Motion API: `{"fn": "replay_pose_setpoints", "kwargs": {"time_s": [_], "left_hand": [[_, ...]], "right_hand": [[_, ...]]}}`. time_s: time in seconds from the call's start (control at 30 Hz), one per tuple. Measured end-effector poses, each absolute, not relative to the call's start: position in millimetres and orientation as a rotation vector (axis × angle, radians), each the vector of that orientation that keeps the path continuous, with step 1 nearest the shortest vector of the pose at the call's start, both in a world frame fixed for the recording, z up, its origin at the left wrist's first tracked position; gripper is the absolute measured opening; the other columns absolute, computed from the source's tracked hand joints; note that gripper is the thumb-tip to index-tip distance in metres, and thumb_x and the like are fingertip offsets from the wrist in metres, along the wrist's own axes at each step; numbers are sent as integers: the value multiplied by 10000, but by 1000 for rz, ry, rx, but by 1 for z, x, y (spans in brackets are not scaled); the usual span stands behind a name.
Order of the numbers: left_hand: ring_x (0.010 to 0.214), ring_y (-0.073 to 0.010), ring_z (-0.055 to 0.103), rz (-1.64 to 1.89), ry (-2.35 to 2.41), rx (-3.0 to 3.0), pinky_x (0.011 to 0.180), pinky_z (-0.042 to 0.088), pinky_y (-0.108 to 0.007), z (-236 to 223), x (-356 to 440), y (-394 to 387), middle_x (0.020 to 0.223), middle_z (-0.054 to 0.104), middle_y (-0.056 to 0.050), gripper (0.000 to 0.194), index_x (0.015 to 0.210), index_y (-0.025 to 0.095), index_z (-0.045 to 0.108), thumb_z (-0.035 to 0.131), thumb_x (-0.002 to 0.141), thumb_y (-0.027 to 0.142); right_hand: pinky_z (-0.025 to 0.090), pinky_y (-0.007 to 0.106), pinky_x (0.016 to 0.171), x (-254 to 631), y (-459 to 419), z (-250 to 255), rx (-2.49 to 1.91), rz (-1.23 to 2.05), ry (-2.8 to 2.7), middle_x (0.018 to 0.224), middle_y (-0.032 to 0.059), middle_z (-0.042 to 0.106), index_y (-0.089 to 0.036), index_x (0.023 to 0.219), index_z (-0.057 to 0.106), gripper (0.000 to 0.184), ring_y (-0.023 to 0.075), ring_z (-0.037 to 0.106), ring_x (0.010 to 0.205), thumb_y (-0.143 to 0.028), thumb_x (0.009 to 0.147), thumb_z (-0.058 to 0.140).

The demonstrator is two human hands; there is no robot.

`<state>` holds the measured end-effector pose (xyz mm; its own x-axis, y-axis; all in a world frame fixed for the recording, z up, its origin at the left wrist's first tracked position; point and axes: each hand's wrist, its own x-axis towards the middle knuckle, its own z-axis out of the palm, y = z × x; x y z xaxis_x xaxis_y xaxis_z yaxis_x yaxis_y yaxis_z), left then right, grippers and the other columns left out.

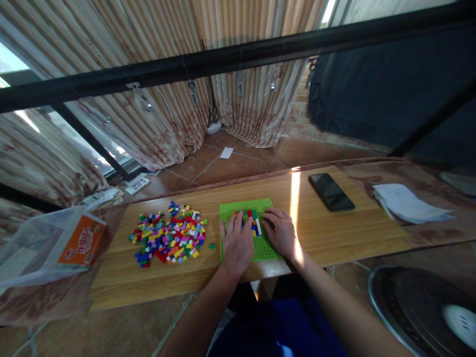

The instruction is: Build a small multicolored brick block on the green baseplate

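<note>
A green studded baseplate (266, 253) lies on the wooden board in front of me. Near its middle, several coloured bricks are set together, among them a white brick (259, 227) and a red brick (249, 213). My left hand (238, 245) lies over the left part of the plate, fingers stretched forward onto the bricks and partly hiding them. To the right of the bricks, my right hand (280, 232) rests at the plate's edge with its fingers bent and apart. I make out nothing held in either hand. A loose green brick (211, 246) sits just left of the plate.
A large pile of mixed bricks (171, 233) spreads over the left of the wooden board (148, 287). Beyond it stands a clear plastic box (40, 248) with an orange label. A black phone (330, 191) and white papers (411, 202) lie to the right.
</note>
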<state>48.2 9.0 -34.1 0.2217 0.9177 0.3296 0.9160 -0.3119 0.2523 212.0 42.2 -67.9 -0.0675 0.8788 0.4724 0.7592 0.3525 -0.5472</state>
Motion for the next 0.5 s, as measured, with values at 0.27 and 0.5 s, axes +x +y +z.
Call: {"fn": "replay_pose_setpoints", "kwargs": {"time_s": [0.27,0.5], "left_hand": [[1327,-337,407,559,1853,2482,1060,267,-661,-35,50,11,1422,499,-145,409,1295,226,569,409,922,172],[1364,-303,367,398,1866,2467,1089,247,-655,-29,49,15,1458,469,-107,434,1304,256,567,371,927,164]], "right_hand": [[471,460,936,212,41,-67,-1448,189,-1857,1118,112,674,-209,1011,727,239,272,578,1056,-259,905,518],[477,442,934,212,42,-69,-1460,184,-1870,1132,114,672,-185,1004,724,229,264,576,1060,-269,906,535]]}}
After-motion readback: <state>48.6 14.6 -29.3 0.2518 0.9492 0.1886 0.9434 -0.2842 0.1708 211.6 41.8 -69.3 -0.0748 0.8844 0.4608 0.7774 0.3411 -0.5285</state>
